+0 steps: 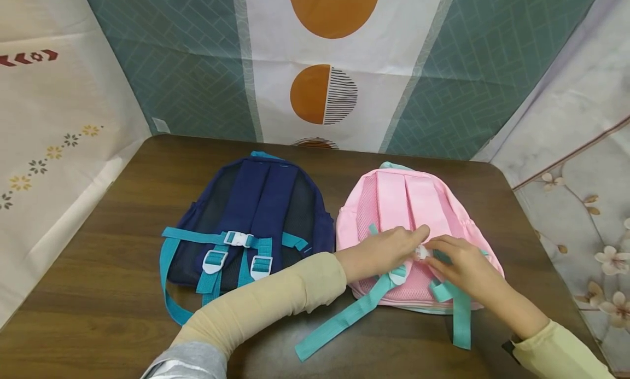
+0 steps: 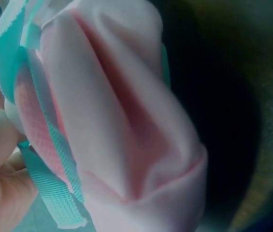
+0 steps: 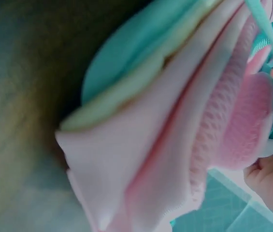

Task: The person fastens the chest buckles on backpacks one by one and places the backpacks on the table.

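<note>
A pink backpack (image 1: 435, 207) lies on the table with its shoulder straps facing up. Over its lower middle, my left hand (image 1: 386, 252) and right hand (image 1: 460, 267) meet at a small white buckle (image 1: 422, 252), each pinching one side of it. The fingers partly cover the buckle, so its join is hidden. Teal webbing (image 1: 344, 320) trails from the pack's left strap onto the table, and another teal end (image 1: 461, 319) hangs at the right. In the left wrist view, teal straps (image 2: 54, 195) run beside the fingers; the right wrist view shows the pack's pink side (image 3: 141, 169).
To the left lies a navy backpack (image 1: 268, 204), straps up, with a white buckle (image 1: 238, 239) joined across its teal chest strap. Both packs rest on a dark wooden table (image 1: 98, 269). Patterned cloths (image 1: 197, 62) hang behind and at the sides.
</note>
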Motion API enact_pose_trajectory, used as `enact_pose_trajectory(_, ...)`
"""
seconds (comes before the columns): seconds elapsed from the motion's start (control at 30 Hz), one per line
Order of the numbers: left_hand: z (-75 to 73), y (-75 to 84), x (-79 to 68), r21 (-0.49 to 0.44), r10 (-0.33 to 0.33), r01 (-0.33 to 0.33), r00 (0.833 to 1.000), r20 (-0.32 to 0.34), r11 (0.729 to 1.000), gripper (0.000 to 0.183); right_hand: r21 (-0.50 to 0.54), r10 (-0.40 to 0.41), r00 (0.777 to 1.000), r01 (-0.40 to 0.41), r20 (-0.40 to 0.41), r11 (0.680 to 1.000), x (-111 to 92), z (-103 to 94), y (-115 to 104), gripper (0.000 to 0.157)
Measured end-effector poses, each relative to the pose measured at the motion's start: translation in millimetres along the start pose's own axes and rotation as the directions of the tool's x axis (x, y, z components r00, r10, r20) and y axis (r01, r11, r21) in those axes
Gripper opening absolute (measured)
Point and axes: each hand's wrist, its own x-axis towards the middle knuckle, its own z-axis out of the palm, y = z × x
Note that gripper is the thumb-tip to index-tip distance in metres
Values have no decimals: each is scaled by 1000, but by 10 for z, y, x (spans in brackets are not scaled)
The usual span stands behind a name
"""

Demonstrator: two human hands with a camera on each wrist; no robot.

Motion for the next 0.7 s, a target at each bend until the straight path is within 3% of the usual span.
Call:
enact_pose_trajectory(0.2, 21, -34, 0, -51, 3, -5, 999, -32, 999, 29, 59, 61, 998, -61, -7, 996, -4, 54, 3, 42)
enact_pose_trajectory(0.43, -48, -42, -41, 4, -46, 46, 996, 76, 999, 34, -13, 90, 992, -90, 90, 996, 46, 11, -53, 37)
enact_pose_trajectory(0.6, -230, -71, -251, -6, -61, 63, 985, 164, 998, 46, -7, 83, 989, -83, 119, 997, -9, -18, -29, 32)
enact_pose_trajectory(0.7, -370, -130, -449, 2, -55, 55, 987, 149, 998, 48, 12, 74, 988, -76, 135, 997, -58, -43, 16, 30)
